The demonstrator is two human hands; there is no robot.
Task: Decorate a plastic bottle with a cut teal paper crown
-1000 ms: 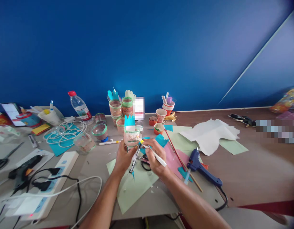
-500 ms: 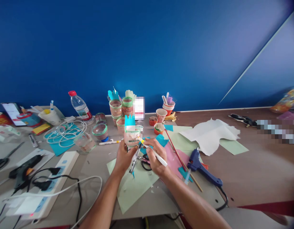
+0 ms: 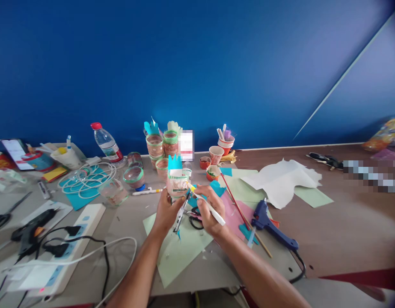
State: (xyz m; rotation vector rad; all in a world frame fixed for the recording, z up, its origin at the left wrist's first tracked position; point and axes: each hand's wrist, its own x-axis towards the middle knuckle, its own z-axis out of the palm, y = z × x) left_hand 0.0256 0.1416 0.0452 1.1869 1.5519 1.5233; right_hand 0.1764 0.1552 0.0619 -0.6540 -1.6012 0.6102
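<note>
My left hand (image 3: 167, 210) is gripping the clear cup (image 3: 178, 186) low down, the thumb pressing on the near side and the other fingers curling around the left and underneath, so the hand is closing just as far as the cup's width allows. My right hand (image 3: 215, 202) is pinching a white marker (image 3: 218, 217) between thumb and fingers in a writing grip, and its yellow tip is pointing at the right side of the cup; whether it is touching, I cannot tell. The cup is standing upright in my grasp above the table (image 3: 126, 239), in front of the stacked cups (image 3: 155, 147), with a blue paper cutout (image 3: 175, 164) rising from its rim. A dark green printed panel is showing on the cup's front, but its lettering is coming out too small to read. Behind on the left, the red-capped bottle (image 3: 102, 139) is wearing a label (image 3: 112, 150) in red, white and blue, its words blurring too. A pen (image 3: 182, 214) and black-handled scissors (image 3: 196, 223) are lying between my hands near the pale green paper (image 3: 181, 261). A blue glue gun (image 3: 274, 231) is lying to the right of my right hand.
</note>
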